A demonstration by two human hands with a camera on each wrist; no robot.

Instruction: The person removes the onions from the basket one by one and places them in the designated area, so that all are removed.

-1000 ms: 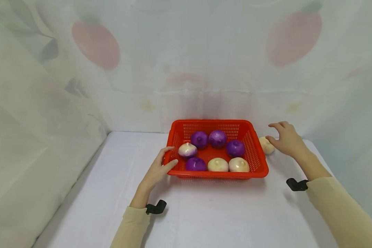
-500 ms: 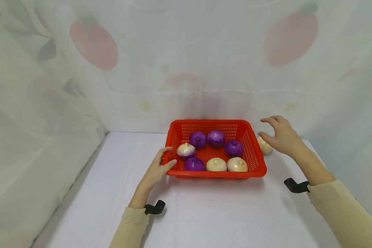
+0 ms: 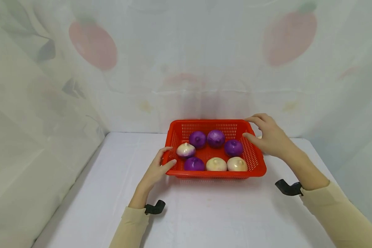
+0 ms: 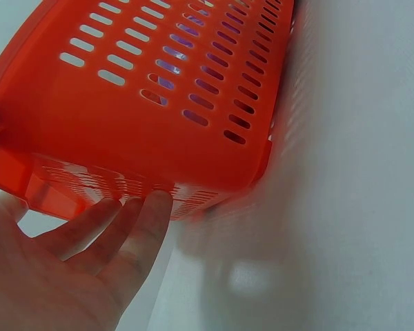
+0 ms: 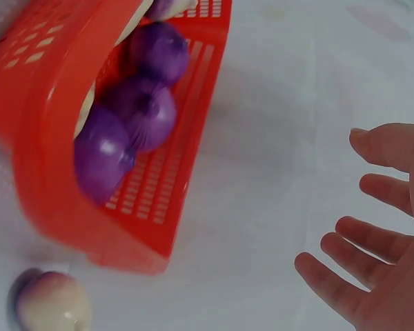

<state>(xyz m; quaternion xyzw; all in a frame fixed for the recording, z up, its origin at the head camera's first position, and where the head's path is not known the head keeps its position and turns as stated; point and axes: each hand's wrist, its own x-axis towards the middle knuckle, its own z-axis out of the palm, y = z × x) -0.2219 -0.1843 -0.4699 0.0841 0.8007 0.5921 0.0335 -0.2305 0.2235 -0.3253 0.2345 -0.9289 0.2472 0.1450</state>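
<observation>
A red plastic basket (image 3: 210,174) with slotted walls sits on the table, holding several purple-and-cream turnips. Purple sides show on some, such as the turnip (image 3: 233,148) at the right. Others are cream on top, like the turnip (image 3: 216,164) at the front. My left hand (image 3: 154,169) holds the basket's left end, thumb over the rim and fingers against the wall (image 4: 145,138). My right hand (image 3: 271,137), fingers spread and holding nothing, hovers beside the basket's right rear corner. One more turnip (image 5: 54,303) lies outside on the cloth, mostly hidden behind that hand in the head view.
White cloth covers the table (image 3: 204,213). A pale printed curtain (image 3: 186,51) rises right behind the basket, and a draped sheet (image 3: 27,144) stands along the left. Each wrist carries a black camera mount (image 3: 155,207).
My right hand has moved up and left, from over the loose turnip to the basket's right rear corner. The left hand has kept its place on the basket; the view has shifted slightly.
</observation>
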